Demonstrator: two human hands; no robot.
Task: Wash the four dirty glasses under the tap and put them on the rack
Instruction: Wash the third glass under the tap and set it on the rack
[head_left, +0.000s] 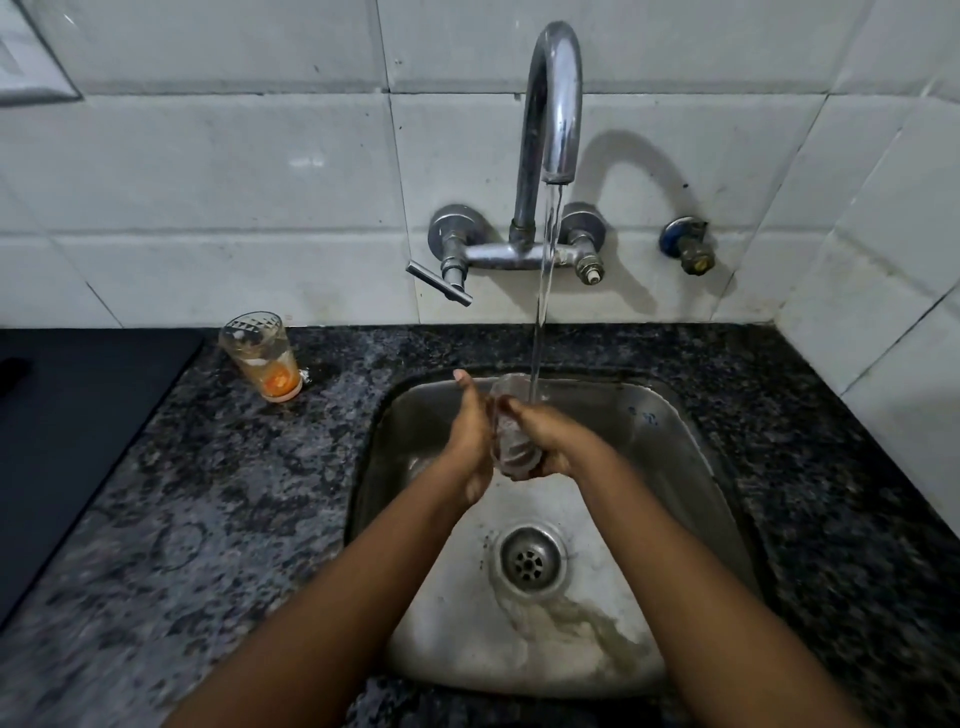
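A clear glass (511, 436) is held over the steel sink (675, 441), under the stream running from the chrome tap (553, 104). My left hand (470, 441) lies flat against the glass's left side, thumb up. My right hand (550, 439) grips the glass from the right, fingers curled round its lower part. Water strikes near the glass's rim. A second glass (262, 356), dirty with orange residue at the bottom, stands on the dark granite counter (208, 493) left of the sink. No rack is in view.
A black flat surface (78, 415) covers the counter's left part. The tap's lever handle (439, 283) sticks out to the left, and a separate valve (688, 244) sits on the tiled wall at right. Murky water runs toward the drain (530, 561).
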